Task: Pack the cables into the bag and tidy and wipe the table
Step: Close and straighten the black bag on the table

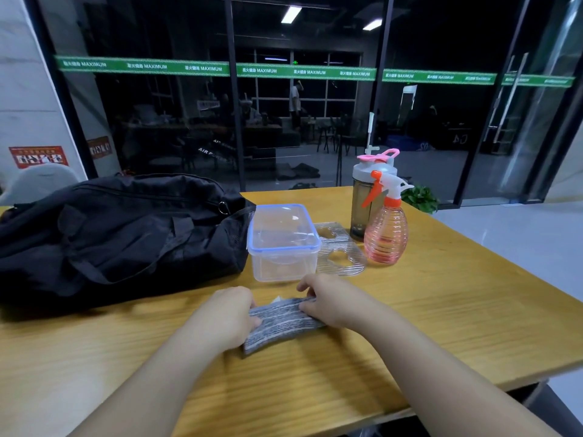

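Both hands, left hand (232, 313) and right hand (328, 302), are pinching a grey cloth (284, 321) at centre frame with curled fingers, risking bumping the clear box (282, 244) just above.

We see our left hand (228, 313) and right hand (328, 302) gripping a grey striped cloth (284, 320) on the table (441, 310); black bag (120, 234) beyond our left hand | lidded clear box (284, 244) just beyond both hands; pink spray bottle (385, 228) past our right

One bag (120, 234), one lidded box (283, 244), one clear tray (342, 252), two bottles (shaker (366, 203), sprayer (386, 234)), one cloth (282, 323), two hands (left (227, 316), right (334, 302)).
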Demonstrator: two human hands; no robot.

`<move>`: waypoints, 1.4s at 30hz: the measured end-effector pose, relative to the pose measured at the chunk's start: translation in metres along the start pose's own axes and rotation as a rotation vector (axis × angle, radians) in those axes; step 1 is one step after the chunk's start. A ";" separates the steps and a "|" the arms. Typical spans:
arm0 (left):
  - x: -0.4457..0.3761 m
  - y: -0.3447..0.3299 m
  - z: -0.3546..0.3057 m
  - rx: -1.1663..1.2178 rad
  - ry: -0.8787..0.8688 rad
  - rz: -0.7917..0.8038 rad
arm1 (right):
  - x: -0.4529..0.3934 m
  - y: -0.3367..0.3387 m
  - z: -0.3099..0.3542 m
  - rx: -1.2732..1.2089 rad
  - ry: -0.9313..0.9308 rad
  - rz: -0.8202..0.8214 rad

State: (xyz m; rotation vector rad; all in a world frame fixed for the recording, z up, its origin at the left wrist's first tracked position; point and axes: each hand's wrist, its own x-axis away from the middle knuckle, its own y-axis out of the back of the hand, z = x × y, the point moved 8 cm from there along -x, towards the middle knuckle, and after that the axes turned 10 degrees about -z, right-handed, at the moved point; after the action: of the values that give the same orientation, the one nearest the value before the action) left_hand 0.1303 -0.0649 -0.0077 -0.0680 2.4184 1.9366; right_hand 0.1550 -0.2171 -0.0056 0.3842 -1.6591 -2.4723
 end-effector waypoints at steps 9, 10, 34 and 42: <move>-0.019 0.023 -0.016 0.129 -0.071 -0.160 | -0.010 0.013 -0.012 -0.080 -0.051 -0.094; -0.021 0.024 -0.017 0.152 -0.082 -0.209 | -0.011 0.014 -0.013 -0.065 -0.058 -0.130; -0.005 0.009 -0.020 -0.015 -0.535 -0.368 | 0.012 0.016 -0.011 0.055 0.180 -0.262; 0.005 0.010 0.000 0.031 -0.532 -0.382 | 0.026 0.016 -0.004 0.028 0.239 -0.295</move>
State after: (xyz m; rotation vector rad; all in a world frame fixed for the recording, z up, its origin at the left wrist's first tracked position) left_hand 0.1242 -0.0631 0.0020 -0.0091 1.9204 1.5121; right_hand 0.1311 -0.2330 0.0041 0.9499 -1.6391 -2.4767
